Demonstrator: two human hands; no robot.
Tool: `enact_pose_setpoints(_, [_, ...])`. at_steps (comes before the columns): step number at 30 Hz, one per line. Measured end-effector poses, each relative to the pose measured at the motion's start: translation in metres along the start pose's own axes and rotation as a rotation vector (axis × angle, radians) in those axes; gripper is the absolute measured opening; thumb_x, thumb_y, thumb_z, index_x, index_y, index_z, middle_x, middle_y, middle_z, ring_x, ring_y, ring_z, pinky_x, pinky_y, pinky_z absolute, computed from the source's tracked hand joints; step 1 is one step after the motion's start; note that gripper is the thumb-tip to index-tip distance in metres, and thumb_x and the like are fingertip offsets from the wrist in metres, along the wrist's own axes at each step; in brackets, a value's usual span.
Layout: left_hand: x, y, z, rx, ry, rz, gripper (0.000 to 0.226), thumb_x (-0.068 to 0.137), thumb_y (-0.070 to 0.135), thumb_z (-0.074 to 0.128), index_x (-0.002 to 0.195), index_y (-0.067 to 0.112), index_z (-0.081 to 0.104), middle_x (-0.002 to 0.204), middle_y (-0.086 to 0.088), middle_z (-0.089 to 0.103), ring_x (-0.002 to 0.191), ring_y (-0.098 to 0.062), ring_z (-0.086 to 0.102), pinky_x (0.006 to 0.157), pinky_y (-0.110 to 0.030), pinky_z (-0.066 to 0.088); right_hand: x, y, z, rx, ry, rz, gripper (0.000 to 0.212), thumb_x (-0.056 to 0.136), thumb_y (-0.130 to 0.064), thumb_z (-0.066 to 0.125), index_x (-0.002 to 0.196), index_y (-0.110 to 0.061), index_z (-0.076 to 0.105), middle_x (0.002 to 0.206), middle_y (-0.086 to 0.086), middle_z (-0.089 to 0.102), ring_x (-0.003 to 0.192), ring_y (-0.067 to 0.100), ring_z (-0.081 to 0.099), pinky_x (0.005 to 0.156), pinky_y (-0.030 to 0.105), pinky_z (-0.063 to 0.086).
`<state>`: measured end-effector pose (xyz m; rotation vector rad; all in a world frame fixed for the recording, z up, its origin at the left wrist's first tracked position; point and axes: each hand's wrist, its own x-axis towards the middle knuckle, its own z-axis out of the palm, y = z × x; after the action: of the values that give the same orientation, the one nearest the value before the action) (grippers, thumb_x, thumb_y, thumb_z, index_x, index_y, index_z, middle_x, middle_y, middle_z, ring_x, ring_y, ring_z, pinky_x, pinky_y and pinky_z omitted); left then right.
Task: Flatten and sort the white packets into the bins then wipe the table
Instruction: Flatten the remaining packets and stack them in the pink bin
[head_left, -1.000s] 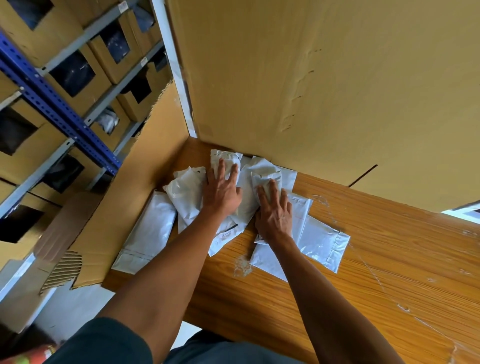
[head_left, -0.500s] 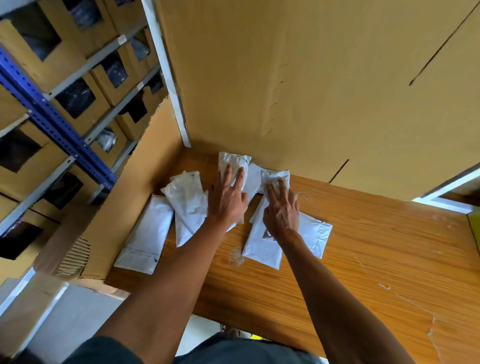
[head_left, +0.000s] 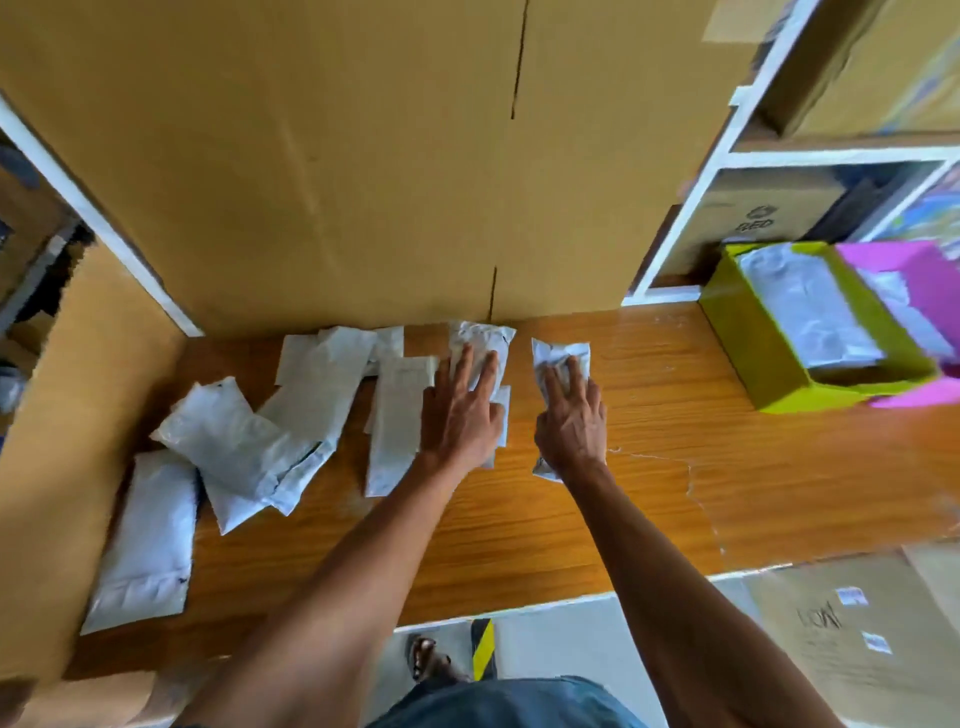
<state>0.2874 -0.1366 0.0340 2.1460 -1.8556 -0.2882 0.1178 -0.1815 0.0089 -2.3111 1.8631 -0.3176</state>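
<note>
Several white packets (head_left: 322, 395) lie spread over the left half of the wooden table (head_left: 727, 467). My left hand (head_left: 460, 415) presses flat, fingers straight, on one crumpled packet (head_left: 483, 338) near the back wall. Just to the right, my right hand (head_left: 571, 421) presses flat on another small packet (head_left: 558, 356), which lies apart from the rest. A yellow-green bin (head_left: 748, 343) stands at the table's right end with white packets inside. A pink bin (head_left: 924, 291) sits right beside it, partly cut off by the frame edge.
A large cardboard sheet (head_left: 337, 156) stands upright along the table's back edge. Another cardboard panel (head_left: 62, 441) borders the left side. White shelving (head_left: 727, 156) with boxes stands at the back right. A cardboard box (head_left: 857, 634) sits on the floor below the table's front edge.
The view has swung right, bringing the bins into sight. The right hand slid its packet rightward, away from the pile. The packets now lie more spread out.
</note>
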Motion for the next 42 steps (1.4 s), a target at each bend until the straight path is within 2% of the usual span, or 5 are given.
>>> enact_pose_setpoints(9, [-0.04, 0.142, 0.04, 0.06, -0.102, 0.252, 0.075, 0.103, 0.045, 0.051, 0.168, 0.034, 0.016, 0.177, -0.001, 0.008, 0.157, -0.036, 0.018, 0.121, -0.055, 0.035, -0.086, 0.135, -0.049, 0.047, 0.106, 0.266, 0.079, 0.085, -0.013, 0.056, 0.159, -0.028, 0.031, 0.171, 0.015, 0.017, 0.139, 0.046, 0.037, 0.108, 0.058, 0.043])
enact_pose_setpoints(16, [-0.088, 0.257, 0.083, 0.071, -0.15, 0.514, 0.072, 0.096, 0.039, 0.058, 0.164, 0.029, 0.034, 0.173, -0.004, 0.023, 0.15, -0.036, 0.033, 0.106, -0.054, 0.047, -0.182, 0.243, -0.081, 0.055, 0.187, 0.513, 0.08, 0.082, -0.009, 0.055, 0.157, -0.029, 0.034, 0.17, 0.013, 0.019, 0.14, 0.044, 0.034, 0.111, 0.058, 0.041])
enact_pose_setpoints(26, [-0.137, 0.408, 0.14, 0.042, -0.263, 0.822, 0.075, 0.095, 0.037, 0.062, 0.164, 0.028, 0.034, 0.173, -0.002, 0.022, 0.149, -0.034, 0.032, 0.11, -0.053, 0.045, -0.282, 0.364, -0.118, 0.038, 0.273, 0.805, 0.075, 0.091, -0.014, 0.056, 0.159, -0.032, 0.028, 0.171, 0.011, 0.015, 0.139, 0.042, 0.033, 0.111, 0.058, 0.041])
enact_pose_setpoints(36, [-0.105, 0.531, 0.196, -0.019, -0.34, 0.925, 0.076, 0.1, 0.039, 0.057, 0.167, 0.032, 0.022, 0.176, 0.002, 0.011, 0.158, -0.033, 0.018, 0.121, -0.053, 0.035, -0.275, 0.473, -0.148, -0.006, 0.309, 0.927, 0.077, 0.09, -0.016, 0.059, 0.159, -0.031, 0.029, 0.17, 0.012, 0.018, 0.137, 0.041, 0.034, 0.106, 0.055, 0.045])
enact_pose_setpoints(42, [-0.044, 0.605, 0.223, -0.091, -0.313, 0.923, 0.075, 0.094, 0.037, 0.055, 0.164, 0.028, 0.032, 0.174, 0.0, 0.02, 0.15, -0.035, 0.034, 0.114, -0.054, 0.042, -0.218, 0.551, -0.18, -0.03, 0.317, 0.906, 0.078, 0.086, -0.009, 0.052, 0.159, -0.029, 0.03, 0.168, 0.013, 0.021, 0.136, 0.046, 0.038, 0.106, 0.057, 0.047])
